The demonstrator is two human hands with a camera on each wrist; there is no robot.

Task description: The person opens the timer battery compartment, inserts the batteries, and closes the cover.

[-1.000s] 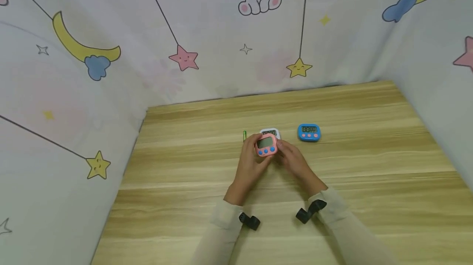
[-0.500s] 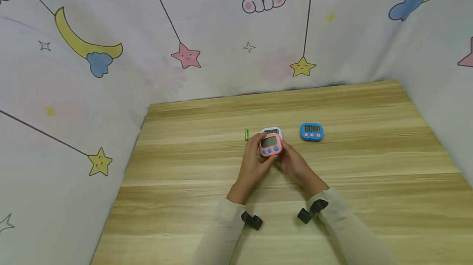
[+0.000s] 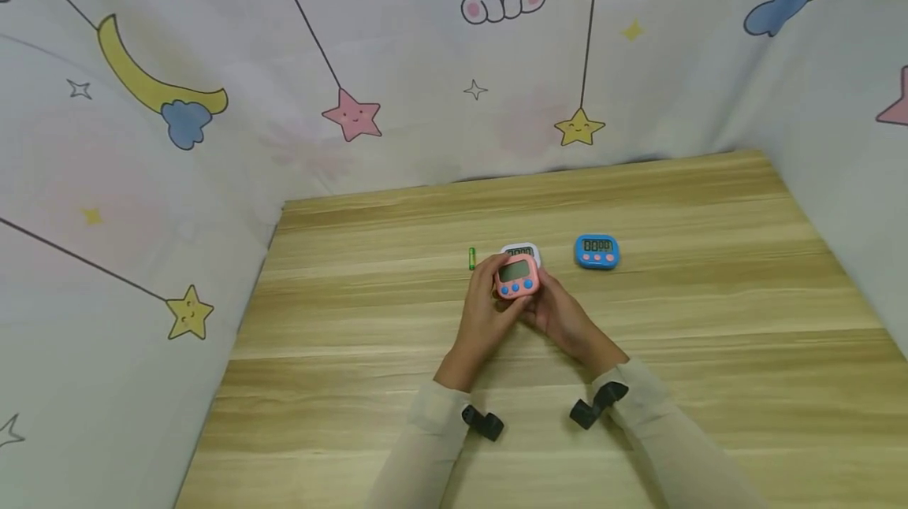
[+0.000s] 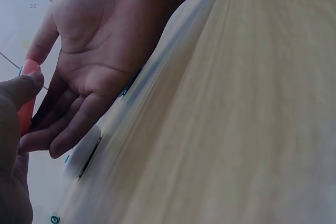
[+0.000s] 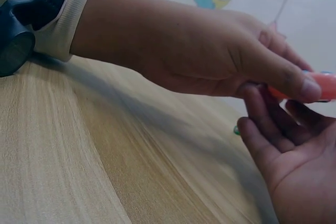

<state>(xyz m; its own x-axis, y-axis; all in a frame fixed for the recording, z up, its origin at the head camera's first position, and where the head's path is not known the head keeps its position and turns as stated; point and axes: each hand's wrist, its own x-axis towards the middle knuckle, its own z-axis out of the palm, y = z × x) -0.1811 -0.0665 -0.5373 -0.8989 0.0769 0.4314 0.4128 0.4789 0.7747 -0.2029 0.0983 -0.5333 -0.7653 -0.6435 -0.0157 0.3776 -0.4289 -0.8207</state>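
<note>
Both hands hold a pink digital timer [image 3: 517, 277] with blue buttons above the table; its display looks blank. My left hand [image 3: 485, 324] grips its left side, thumb at the lower edge and fingers along the top. From the right, my right hand [image 3: 563, 318] reaches round the timer's right edge, most of its fingers hidden behind. In the left wrist view, one finger of the right hand [image 4: 105, 45] meets the timer's orange-looking edge [image 4: 27, 114], the others curling below. The right wrist view shows the left thumb [image 5: 307, 88] pressed on the timer.
A white timer [image 3: 520, 249] lies on the wooden table [image 3: 340, 320] just behind the held one, partly covered by it. To its right lies a blue timer [image 3: 597, 252] with digits showing. One small green battery [image 3: 471, 258] lies to the left. Printed cloth [image 3: 426, 44] surrounds the table.
The pink timer stays in both hands with only a slight shift. The right fingertips have slid further behind it, and the left hand has uncovered the green battery fully.
</note>
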